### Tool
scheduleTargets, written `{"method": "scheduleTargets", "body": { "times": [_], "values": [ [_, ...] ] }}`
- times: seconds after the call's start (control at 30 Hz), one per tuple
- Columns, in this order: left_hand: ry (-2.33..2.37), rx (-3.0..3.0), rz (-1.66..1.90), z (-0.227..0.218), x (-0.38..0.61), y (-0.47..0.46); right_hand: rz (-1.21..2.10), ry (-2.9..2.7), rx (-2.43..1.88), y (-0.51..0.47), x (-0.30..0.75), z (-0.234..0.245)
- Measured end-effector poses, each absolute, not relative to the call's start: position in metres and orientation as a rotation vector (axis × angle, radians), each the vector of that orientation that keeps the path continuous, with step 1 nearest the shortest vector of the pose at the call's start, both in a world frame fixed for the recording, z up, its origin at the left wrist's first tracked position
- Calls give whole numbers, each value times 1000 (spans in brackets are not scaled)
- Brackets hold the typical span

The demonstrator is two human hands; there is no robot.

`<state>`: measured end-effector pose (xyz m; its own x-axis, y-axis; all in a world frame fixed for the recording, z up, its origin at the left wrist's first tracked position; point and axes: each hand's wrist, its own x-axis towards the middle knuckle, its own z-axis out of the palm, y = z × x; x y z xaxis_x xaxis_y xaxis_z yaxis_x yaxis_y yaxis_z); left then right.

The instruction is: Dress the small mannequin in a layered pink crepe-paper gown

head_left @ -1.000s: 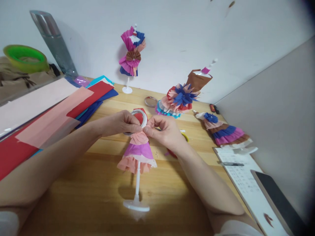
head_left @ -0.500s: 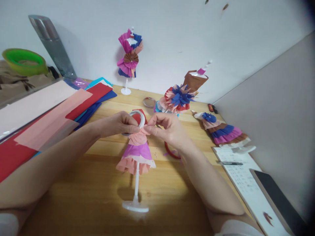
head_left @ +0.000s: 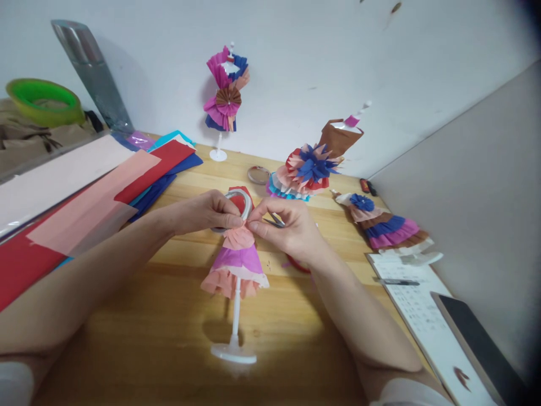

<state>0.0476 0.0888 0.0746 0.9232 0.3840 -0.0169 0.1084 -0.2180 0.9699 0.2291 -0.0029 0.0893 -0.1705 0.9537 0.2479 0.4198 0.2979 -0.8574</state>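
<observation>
A small white dress form (head_left: 236, 316) stands upright in front of me, wearing a layered crepe paper dress (head_left: 239, 259) in pink and purple with a white edge. At the dress's upper edge, my left hand (head_left: 215, 213) pinches the pink crepe paper (head_left: 239, 235) between thumb and finger. From the other side, my right hand (head_left: 287, 224) has thumb and fingertips closed on the same pink paper. Just behind my fingers are a roll of tape (head_left: 247, 202) and a red piece (head_left: 240, 190). Scissors (head_left: 275, 220) are partly hidden behind my right hand.
Crepe paper sheets (head_left: 97, 197) lie on the left near a bottle (head_left: 93, 73) and a green tape roll (head_left: 46, 101). Dressed forms (head_left: 228, 98), (head_left: 315, 163) stand at the back; another dressed form (head_left: 384, 225) lies right, beside paper with a pen (head_left: 397, 282) and a dark tablet (head_left: 477, 338).
My right fingers have shifted slightly left and closed in at the dress's top, nearer my left fingertips. More of the scissors shows. The whole view has shifted a little.
</observation>
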Motion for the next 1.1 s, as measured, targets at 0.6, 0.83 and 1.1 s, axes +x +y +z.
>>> {"method": "scheduleTargets", "body": {
  "times": [0.6, 0.83, 1.1],
  "values": [
    [361, 1808, 233, 78, 47, 86, 899, -1567, -1328, 1, 227, 85],
    [342, 1868, 207, 79, 47, 83, 1199, -1385, -1275, 10, 230, 71],
    [283, 1808, 291, 83, 45, 86, 1309, -1309, -1122, 12, 238, 73]
  ]
}}
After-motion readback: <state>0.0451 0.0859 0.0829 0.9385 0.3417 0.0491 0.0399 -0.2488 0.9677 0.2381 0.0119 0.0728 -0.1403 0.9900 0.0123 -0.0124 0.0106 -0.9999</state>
